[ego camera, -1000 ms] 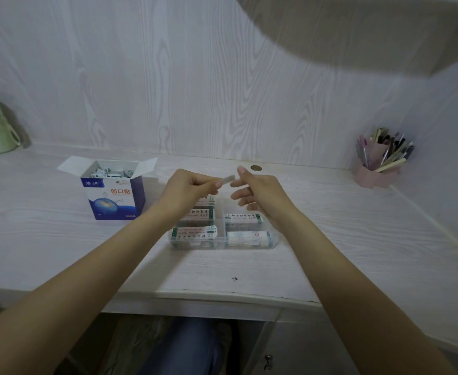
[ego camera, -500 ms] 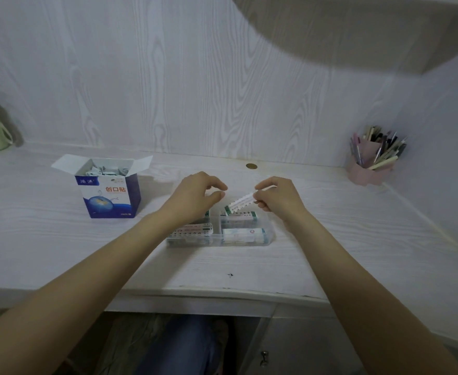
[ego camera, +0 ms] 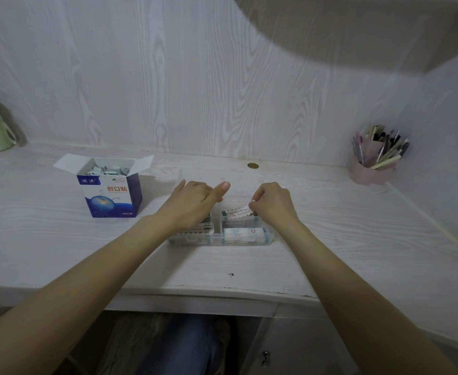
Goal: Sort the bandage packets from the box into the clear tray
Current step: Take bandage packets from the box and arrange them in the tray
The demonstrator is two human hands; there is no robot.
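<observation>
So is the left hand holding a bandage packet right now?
No, the left hand is empty; the right hand pinches the packet over the tray.

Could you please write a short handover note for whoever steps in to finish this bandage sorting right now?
Right hand: pinching one bandage packet above the far right compartment of the clear tray.
Left hand: empty, fingers loose, hovering over the tray's left side.
Box: open on the desk to the left, packets visible inside.
Done: several tray compartments already hold packets.
Left: set down the held packet, then move the rest over from the box.
</observation>
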